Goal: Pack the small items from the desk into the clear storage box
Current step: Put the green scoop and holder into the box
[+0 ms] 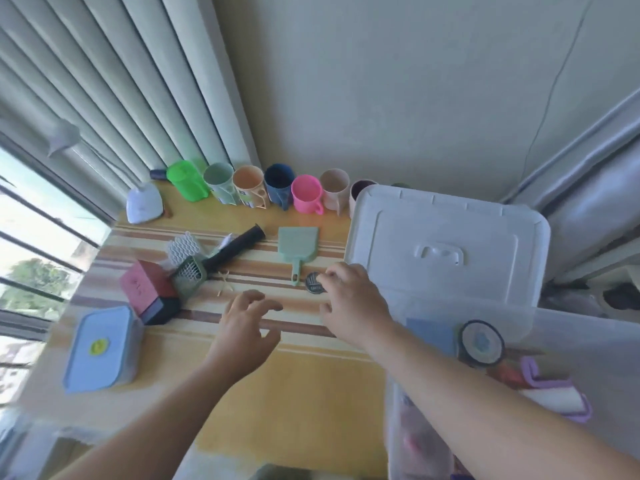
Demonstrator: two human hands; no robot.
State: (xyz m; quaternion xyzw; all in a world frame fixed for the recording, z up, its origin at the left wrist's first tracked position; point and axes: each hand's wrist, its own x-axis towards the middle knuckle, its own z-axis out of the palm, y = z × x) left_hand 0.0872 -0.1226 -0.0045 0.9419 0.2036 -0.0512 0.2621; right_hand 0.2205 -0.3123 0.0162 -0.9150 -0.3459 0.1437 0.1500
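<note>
Fingers point(323, 279) of right hand point(349, 303) seemingly pinching small dark round disc point(314, 283) mid-frame for boxing; left hand point(242, 327) loosely spread, empty.

Single head-worn wide-angle view, looking forward and down, close over desk point(311, 375)

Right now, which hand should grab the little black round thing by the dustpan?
The right hand, probably. Its fingers already reach the black disc's edge, and the clear box sits on that side. The left hand hovers over bare tablecloth, farther away.
</note>
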